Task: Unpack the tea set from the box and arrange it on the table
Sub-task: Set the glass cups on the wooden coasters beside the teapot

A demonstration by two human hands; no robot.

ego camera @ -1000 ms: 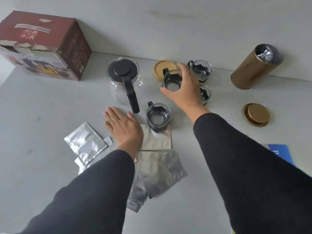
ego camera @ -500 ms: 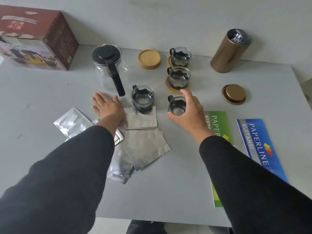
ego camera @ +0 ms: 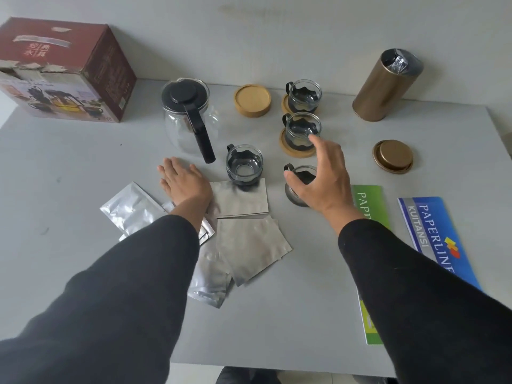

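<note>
Head view: we count four glass cups, one teapot, and three wooden coasters around it, two of them under cups. The nearest cup stands bare on the table, right of the teapot's handle. Our right hand hovers above it, fingers spread wide, having let go since half a second ago. Our left hand lies flat, just below the teapot.

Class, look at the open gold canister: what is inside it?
Inside the gold canister, crinkled silvery foil packaging shows at the mouth. Anything deeper is hidden by the wall.
</note>
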